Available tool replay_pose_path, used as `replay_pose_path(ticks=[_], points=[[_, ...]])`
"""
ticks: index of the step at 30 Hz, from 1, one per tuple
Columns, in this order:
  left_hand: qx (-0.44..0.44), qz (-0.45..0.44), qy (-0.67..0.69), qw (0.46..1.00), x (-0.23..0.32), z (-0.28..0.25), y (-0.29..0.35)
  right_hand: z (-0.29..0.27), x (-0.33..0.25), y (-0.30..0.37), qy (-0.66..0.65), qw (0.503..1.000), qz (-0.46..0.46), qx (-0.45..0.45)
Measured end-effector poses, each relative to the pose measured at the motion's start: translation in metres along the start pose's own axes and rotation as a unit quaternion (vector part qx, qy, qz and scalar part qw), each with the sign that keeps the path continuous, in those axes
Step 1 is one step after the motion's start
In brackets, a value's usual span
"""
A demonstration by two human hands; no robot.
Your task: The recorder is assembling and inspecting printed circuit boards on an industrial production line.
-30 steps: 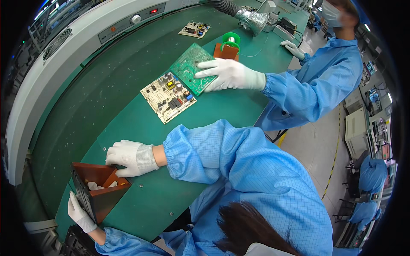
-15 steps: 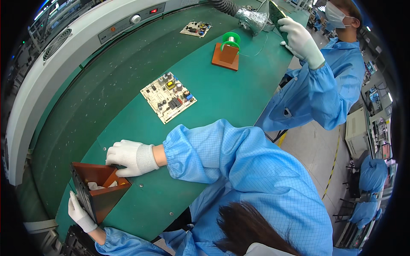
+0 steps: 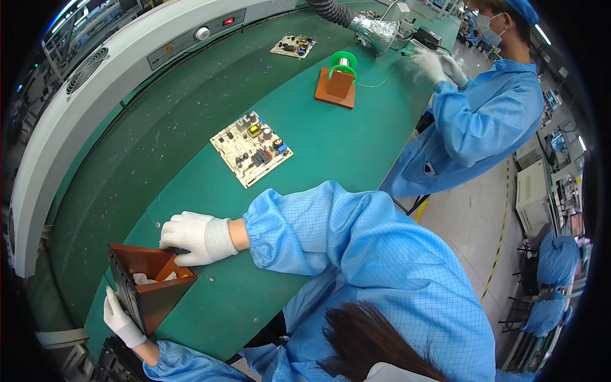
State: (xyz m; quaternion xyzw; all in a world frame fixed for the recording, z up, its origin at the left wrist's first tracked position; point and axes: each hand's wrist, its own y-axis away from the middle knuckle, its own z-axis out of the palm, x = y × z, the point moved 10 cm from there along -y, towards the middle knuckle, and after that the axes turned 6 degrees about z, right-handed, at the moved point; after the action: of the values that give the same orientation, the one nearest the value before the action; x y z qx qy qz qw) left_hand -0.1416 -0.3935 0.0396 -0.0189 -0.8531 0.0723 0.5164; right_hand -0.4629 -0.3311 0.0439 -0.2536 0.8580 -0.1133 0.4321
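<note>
A brown open-topped box (image 3: 163, 298) stands at the left end of the green bench, with crumpled white pieces (image 3: 145, 279) inside. Dark ridged panels (image 3: 125, 284) line its left side. Against their outer face lies my left hand (image 3: 122, 320) in a white glove, its visible fingers stretched and its thumb hidden. My right hand (image 3: 200, 238), also gloved in white, bends its fingers over the far right corner of the box rim; the fingertips are partly hidden.
A cream circuit board (image 3: 251, 149) lies mid-bench, and a smaller board (image 3: 293, 46) farther back. Beyond are a solder-wire spool on a brown stand (image 3: 335, 95) and a foil-wrapped duct (image 3: 375, 33). A co-worker (image 3: 487, 121) stands at the right. A curved white housing (image 3: 67, 108) borders the left.
The co-worker has lowered both gloved hands toward the bench; the raised green board no longer shows upright. My hands stay at the box, and the view shifts slightly.
</note>
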Motion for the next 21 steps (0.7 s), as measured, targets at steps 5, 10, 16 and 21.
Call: replay_pose_path(ticks=[5,10,16,21], points=[[0.055,0.034,-0.006,0.998,0.012,0.002,0.005,-0.002,0.0,0.001,-0.014,1.0,0.007,0.0],[0.052,0.022,0.008,0.998,0.018,0.006,0.007,-0.002,-0.001,0.003,0.003,1.0,-0.012,0.01],[0.05,0.03,-0.012,0.998,0.016,0.003,0.005,-0.001,0.0,0.002,0.0,1.0,-0.011,0.011],[0.046,0.021,-0.001,0.999,0.009,0.008,0.003,0.001,0.006,0.003,-0.005,1.0,0.0,0.004]])
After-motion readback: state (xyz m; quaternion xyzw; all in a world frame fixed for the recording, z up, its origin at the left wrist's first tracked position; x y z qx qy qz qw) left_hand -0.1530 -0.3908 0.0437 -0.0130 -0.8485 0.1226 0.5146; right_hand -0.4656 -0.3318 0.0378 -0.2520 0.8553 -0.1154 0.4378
